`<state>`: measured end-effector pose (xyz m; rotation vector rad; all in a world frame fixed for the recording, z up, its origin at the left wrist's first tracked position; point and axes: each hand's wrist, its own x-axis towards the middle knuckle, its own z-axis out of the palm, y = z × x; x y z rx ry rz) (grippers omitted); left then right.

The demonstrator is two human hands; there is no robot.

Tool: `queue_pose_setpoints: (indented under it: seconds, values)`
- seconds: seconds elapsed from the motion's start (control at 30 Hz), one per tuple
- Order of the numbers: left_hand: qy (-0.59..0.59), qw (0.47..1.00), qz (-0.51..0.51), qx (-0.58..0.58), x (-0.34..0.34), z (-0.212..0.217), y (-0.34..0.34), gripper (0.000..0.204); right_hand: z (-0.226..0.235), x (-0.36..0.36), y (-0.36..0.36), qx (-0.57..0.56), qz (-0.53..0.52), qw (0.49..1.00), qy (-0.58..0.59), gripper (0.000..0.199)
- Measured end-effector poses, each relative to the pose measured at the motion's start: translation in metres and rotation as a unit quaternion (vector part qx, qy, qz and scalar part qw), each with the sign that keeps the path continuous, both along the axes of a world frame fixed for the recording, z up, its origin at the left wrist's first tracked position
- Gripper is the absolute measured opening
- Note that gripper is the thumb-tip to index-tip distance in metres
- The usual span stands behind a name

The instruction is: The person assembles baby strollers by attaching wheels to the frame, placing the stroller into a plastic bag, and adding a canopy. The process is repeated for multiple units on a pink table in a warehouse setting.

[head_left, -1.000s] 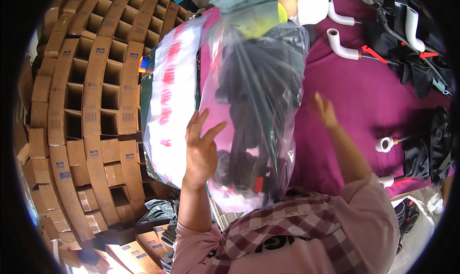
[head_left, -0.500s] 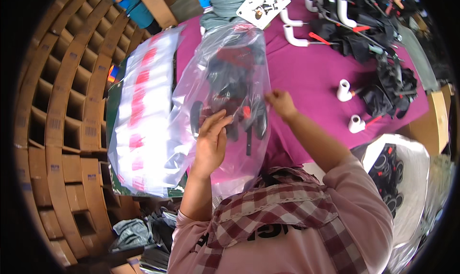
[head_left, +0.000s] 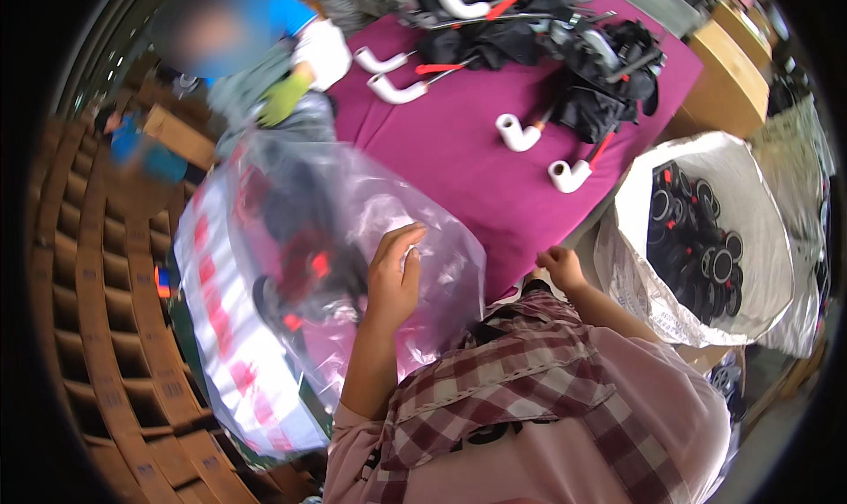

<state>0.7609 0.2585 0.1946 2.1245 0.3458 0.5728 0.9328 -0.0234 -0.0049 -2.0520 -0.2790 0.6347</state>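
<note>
A large clear plastic bag [head_left: 291, 239] with red and white print along one side holds a folded black and red frame with wheels. My left hand [head_left: 394, 279] grips the bag's edge near its open end, over the near edge of the magenta table [head_left: 450, 151]. My right hand [head_left: 560, 266] is loosely curled at the table's near edge, off the bag, holding nothing that I can see.
White curved handles [head_left: 519, 134] and black folded frames [head_left: 609, 72] lie on the table's far side. A white sack [head_left: 653, 292] full of black wheels stands to the right. Cardboard divider cells [head_left: 97, 345] rise on the left. Another person's sleeve [head_left: 282, 98] is at the far left.
The bag has swung left and down toward the cardboard cells. My right hand has let go of it and moved right to the table's edge; my left hand stays on the bag.
</note>
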Motion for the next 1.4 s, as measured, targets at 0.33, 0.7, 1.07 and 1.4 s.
queue_pose_setpoints:
  seconds: [0.33, 0.7, 1.07, 1.4]
  values:
    - [0.096, 0.965, -0.215, 0.115, 0.307, -0.076, -0.099, 0.044, 0.036, 0.221, -0.066, 0.103, -0.191, 0.968, -0.124, 0.023]
    - [0.267, 0.938, -0.197, -0.099, 0.364, -0.191, -0.126, 0.015, 0.192, 0.387, 0.056, 0.115, 0.159, 0.936, -0.293, 0.038]
    - [0.183, 0.957, -0.217, -0.052, 0.203, -0.18, -0.1, 0.015, 0.191, 0.229, 0.043, 0.091, 0.306, 0.914, -0.251, 0.016]
    - [-0.158, 0.987, 0.025, 0.035, 0.073, -0.007, 0.062, 0.021, 0.209, 0.02, 0.175, -0.079, 0.661, 0.726, -0.171, 0.038]
